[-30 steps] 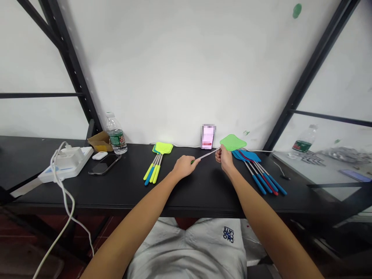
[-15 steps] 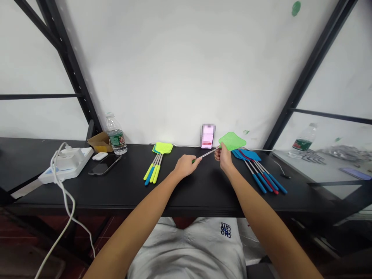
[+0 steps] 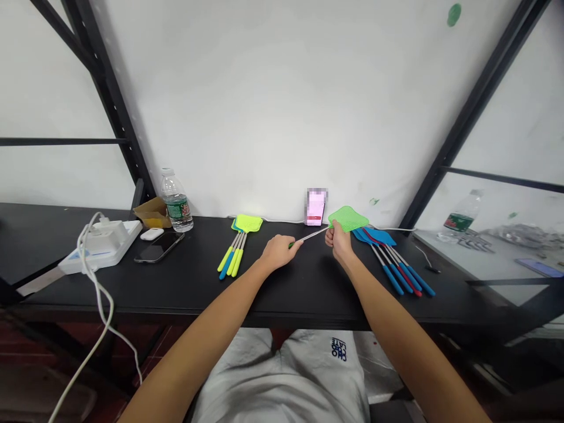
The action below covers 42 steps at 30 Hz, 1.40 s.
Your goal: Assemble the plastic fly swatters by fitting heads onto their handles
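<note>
A green fly swatter [image 3: 348, 218] is held above the black table [image 3: 286, 291] between both hands. My left hand [image 3: 277, 251] is closed round its green handle end. My right hand [image 3: 338, 242] is closed on the metal rod just below the green head. A bundle of yellow and blue swatters [image 3: 238, 247] lies to the left of my left hand. To the right of my right hand lies a pile of blue and red swatters [image 3: 392, 258].
A small pink-screened phone [image 3: 316, 207] leans on the wall. At left stand a water bottle [image 3: 176, 202], a cardboard box [image 3: 152, 212], a dark phone [image 3: 157, 248], an earbud case [image 3: 151, 234] and a white power strip [image 3: 101, 244] with a cable. Black shelf posts frame both sides.
The green swatter head has shifted slightly left toward the pink phone. Both hands keep their grip and have barely moved.
</note>
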Each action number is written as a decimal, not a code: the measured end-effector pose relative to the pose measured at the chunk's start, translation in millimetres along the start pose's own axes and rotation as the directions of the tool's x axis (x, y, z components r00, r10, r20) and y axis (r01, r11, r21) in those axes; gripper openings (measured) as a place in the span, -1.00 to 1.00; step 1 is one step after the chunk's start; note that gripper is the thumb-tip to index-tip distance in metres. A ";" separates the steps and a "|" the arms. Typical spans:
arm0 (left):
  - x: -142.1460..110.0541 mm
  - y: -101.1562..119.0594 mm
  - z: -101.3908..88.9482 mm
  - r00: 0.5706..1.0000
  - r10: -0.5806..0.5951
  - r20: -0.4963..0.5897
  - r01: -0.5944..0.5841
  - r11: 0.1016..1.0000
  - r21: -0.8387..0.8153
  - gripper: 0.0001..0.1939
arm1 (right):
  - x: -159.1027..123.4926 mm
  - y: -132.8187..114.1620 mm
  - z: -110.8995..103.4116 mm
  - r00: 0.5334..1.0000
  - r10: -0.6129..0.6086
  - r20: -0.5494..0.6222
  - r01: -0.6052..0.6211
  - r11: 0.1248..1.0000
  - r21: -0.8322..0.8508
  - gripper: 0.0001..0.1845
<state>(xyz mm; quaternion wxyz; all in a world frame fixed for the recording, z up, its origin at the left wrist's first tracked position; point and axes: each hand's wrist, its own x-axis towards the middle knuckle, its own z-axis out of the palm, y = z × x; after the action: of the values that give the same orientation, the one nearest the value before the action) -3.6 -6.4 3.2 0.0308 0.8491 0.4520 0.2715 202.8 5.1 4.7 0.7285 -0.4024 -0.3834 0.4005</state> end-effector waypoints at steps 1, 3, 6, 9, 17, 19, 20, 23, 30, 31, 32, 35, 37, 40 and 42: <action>0.0 0.7 0.0 1.000 -0.004 -0.001 0.004 1.000 -0.003 -0.46 | -1.2 0.7 1.8 1.000 0.002 0.014 -0.002 1.000 -0.004 -0.50; 0.1 2.6 0.2 1.000 -0.012 -0.009 0.012 1.000 -0.006 -0.44 | -4.6 2.5 6.4 0.998 0.009 0.058 -0.008 1.000 -0.017 -0.49; 0.0 4.7 0.6 1.000 -0.011 -0.029 0.011 1.000 -0.008 -0.43 | -10.1 5.5 13.7 0.992 0.039 0.123 -0.035 0.999 -0.038 -0.48; -0.2 4.9 0.6 0.999 -0.008 -0.040 0.008 1.000 -0.003 -0.42 | -12.5 7.5 17.2 0.988 0.063 0.142 -0.056 0.997 -0.055 -0.47; -0.2 4.0 0.6 0.999 -0.013 -0.035 0.013 1.000 0.019 -0.43 | -12.8 8.7 15.2 0.987 0.074 0.140 -0.067 0.996 -0.056 -0.46; -0.1 3.4 0.9 0.999 -0.007 -0.038 0.009 1.000 0.029 -0.43 | -13.2 9.1 15.6 0.987 0.084 0.134 -0.078 0.996 -0.047 -0.47; 0.0 3.1 1.0 0.999 -0.005 -0.038 0.006 0.999 0.035 -0.42 | -13.3 9.4 15.9 0.987 0.091 0.131 -0.085 0.995 -0.045 -0.47; -0.1 2.9 1.0 0.999 -0.002 -0.037 0.004 0.998 0.055 -0.42 | -12.9 10.9 16.5 0.986 0.104 0.131 -0.100 0.994 -0.038 -0.48; -2.2 4.5 -2.7 0.999 -0.030 -0.020 0.032 0.990 0.136 -0.45 | -12.4 13.5 18.0 0.985 0.133 0.110 -0.129 0.991 -0.041 -0.49; -2.4 4.6 -3.0 0.999 -0.032 -0.019 0.035 0.989 0.146 -0.45 | -12.6 13.5 18.1 0.985 0.137 0.105 -0.133 0.990 -0.043 -0.49; -2.5 4.7 -3.2 0.999 -0.033 -0.020 0.036 0.987 0.154 -0.46 | -13.0 13.4 18.2 0.985 0.140 0.102 -0.136 0.990 -0.045 -0.49; -2.1 5.9 -1.9 0.999 -0.029 -0.024 0.032 0.989 0.146 -0.45 | -15.6 13.4 19.5 0.986 0.127 0.105 -0.121 0.990 -0.068 -0.48; -1.4 7.5 -0.3 0.999 -0.032 -0.030 0.035 0.992 0.120 -0.45 | -18.5 14.1 21.6 0.985 0.105 0.140 -0.088 0.989 -0.121 -0.47; -0.4 10.2 1.6 0.998 -0.033 -0.046 0.037 0.996 0.076 -0.44 | -22.3 15.8 25.2 0.978 0.057 0.200 -0.020 0.983 -0.181 -0.46; -0.1 11.4 1.7 0.998 -0.026 -0.049 0.029 0.998 0.049 -0.44 | -22.4 16.3 26.0 0.977 0.030 0.210 0.012 0.981 -0.196 -0.45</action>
<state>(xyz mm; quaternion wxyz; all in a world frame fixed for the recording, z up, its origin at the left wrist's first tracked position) 5.8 -12.9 5.1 0.0025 0.8365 0.4709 0.2802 166.8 -1.9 -5.2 0.6384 -0.4290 -0.4947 0.4047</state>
